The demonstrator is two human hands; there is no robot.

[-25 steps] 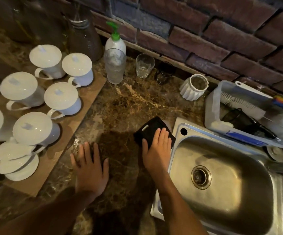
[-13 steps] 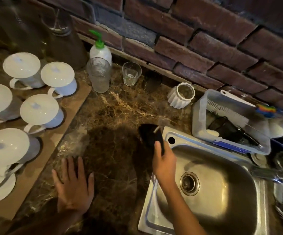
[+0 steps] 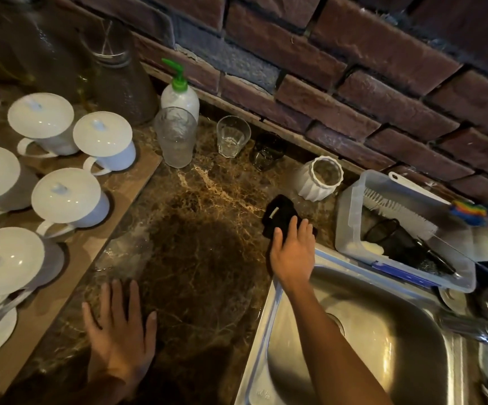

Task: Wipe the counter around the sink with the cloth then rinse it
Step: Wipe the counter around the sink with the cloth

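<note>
Both hands work flat: the right hand [image 3: 292, 252] presses the cloth [image 3: 279, 216] onto the table [image 3: 196, 229] at the sink's [image 3: 383, 340] back-left corner, likely for wiping pressure, while the left hand [image 3: 120, 334] lies spread, empty, apparently bracing.

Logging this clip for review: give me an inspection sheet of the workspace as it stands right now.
Surface: brown marble counter, bare in the middle, faint sheen near the board.
Job's things: black cloth flat on the counter by the sink's back-left corner; basin looks dry.
Clutter: lidded white mugs on a board at left; soap pump bottle, clear glasses, white ribbed pot; plastic tub holding brushes.
Grippers: right hand presses on the cloth, fingers extended, no closed grip; left hand lies flat on the counter.
Cables: nothing seen.
Surroundings: brick wall behind.
</note>
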